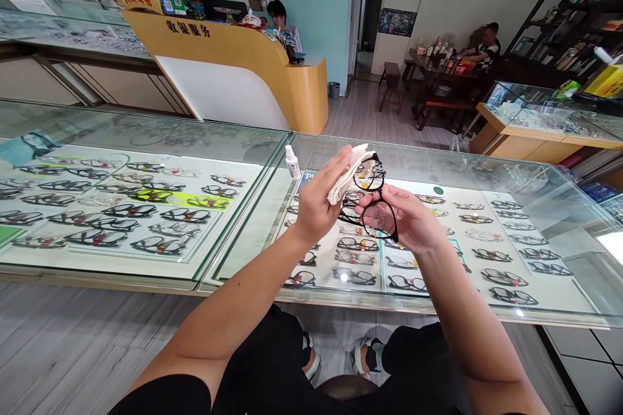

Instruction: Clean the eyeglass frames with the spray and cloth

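Black-rimmed glasses (379,220) tilt on end, gripped near the bridge by the right fingers (402,200); a folded cream cloth (348,180) sits inside the left fingers (327,172).

Held glasses (379,219) black-rimmed; cloth (347,177) cream, apparently plain.
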Available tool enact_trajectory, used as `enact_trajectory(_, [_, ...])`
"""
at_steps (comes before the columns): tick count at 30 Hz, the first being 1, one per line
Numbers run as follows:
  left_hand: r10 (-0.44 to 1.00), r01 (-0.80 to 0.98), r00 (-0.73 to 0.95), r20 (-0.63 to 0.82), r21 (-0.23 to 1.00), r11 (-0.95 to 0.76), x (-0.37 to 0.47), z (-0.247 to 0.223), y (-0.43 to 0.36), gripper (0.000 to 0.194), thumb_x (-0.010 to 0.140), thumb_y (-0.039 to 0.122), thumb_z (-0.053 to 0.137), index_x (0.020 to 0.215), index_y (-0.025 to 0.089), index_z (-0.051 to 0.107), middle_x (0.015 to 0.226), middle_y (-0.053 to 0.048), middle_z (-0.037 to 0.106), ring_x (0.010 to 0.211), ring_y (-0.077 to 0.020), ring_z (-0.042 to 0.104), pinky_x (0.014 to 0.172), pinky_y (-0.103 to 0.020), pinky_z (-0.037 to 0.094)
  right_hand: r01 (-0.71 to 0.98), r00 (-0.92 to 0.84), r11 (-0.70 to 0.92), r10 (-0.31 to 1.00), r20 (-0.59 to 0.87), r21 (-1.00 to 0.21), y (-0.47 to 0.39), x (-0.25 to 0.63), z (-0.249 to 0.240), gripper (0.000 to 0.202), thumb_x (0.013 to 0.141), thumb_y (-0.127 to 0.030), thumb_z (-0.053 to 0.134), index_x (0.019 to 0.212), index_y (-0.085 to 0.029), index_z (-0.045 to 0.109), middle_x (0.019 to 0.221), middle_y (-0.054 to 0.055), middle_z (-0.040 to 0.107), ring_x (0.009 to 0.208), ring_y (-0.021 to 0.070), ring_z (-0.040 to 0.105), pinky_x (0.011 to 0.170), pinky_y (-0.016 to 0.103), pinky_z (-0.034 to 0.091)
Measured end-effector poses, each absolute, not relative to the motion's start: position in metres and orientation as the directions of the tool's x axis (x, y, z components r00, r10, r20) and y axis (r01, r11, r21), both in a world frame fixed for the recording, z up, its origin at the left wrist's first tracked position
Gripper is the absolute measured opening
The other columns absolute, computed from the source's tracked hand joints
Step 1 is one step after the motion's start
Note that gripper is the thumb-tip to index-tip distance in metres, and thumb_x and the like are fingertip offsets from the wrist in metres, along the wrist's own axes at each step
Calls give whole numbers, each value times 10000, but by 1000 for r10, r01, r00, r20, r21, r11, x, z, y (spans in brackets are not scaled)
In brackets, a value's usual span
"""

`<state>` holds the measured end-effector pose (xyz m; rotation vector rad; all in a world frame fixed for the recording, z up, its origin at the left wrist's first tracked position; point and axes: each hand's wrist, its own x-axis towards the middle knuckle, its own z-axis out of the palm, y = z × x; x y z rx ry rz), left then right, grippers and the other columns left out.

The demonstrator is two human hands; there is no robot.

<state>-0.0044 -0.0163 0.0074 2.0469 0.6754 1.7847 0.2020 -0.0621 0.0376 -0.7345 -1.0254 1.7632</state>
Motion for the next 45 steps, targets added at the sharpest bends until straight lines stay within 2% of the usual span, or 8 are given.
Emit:
enact_trajectory(4, [523,209,110,845,495,-843,-5,5,-15,516,1073,426,632,1561,260,652,1636,-102,614,1558,-327,549,1334,-534,426,-441,-382,-240,922,-61,-865,-61,202,37,297,868,-467,892,932,-216,746,1043,81,821,949,228,800,816,338,682])
enact_trajectory(10, [472,388,-9,881,438,-811,-7,1,-9,535,1095,388,602,1606,230,598,1607,-131,639,1481,-305,633,1272,-500,515,-522,-409,-311,908,-87,-794,-63,200,39,257,872,-418,888,906,-194,768,974,71,825,876,204,816,718,257,677])
enact_trajectory(14, [390,487,38,920,323,-811,-8,-2,-3,567,1115,365,563,1665,235,520,1614,-133,632,1468,-294,645,1231,-495,562,-556,-432,-375,893,-128,-742,-63,200,38,192,902,-342,854,907,-171,769,940,67,826,842,178,815,718,233,688])
enact_trajectory(19, [271,422,133,953,193,-886,-7,0,-1,588,1118,288,558,1699,251,472,1641,-139,604,1518,-286,597,1259,-451,538,-596,-437,-403,888,-141,-695,-61,201,39,151,920,-283,818,893,-151,750,922,77,824,803,172,810,701,232,699])
enact_trajectory(25, [279,384,236,931,175,-907,-9,2,-1,563,1144,254,476,1706,248,453,1666,-141,572,1536,-280,573,1270,-485,531,-640,-418,-404,897,-145,-653,-61,202,48,147,923,-261,805,870,-159,713,880,74,818,804,187,812,716,250,703])
enact_trajectory(31, [228,324,281,932,131,-937,-8,5,0,565,1131,205,498,1693,261,476,1644,-124,601,1523,-265,585,1273,-453,533,-642,-388,-394,907,-165,-657,-60,204,48,150,947,-277,791,890,-175,697,893,68,813,839,193,818,755,262,706])
enact_trajectory(40, [205,393,191,960,117,-912,-9,2,2,569,1108,146,532,1668,242,509,1617,-137,627,1496,-264,616,1238,-447,569,-588,-389,-370,909,-150,-719,-57,201,36,159,935,-301,809,893,-158,753,887,70,814,784,175,799,698,235,696])
enact_trajectory(45, [171,373,245,954,70,-925,-9,1,4,574,1096,152,567,1658,259,519,1587,-118,659,1489,-269,624,1221,-468,588,-593,-394,-406,900,-189,-696,-58,200,37,118,936,-252,797,887,-152,758,878,60,813,797,172,815,739,240,709])
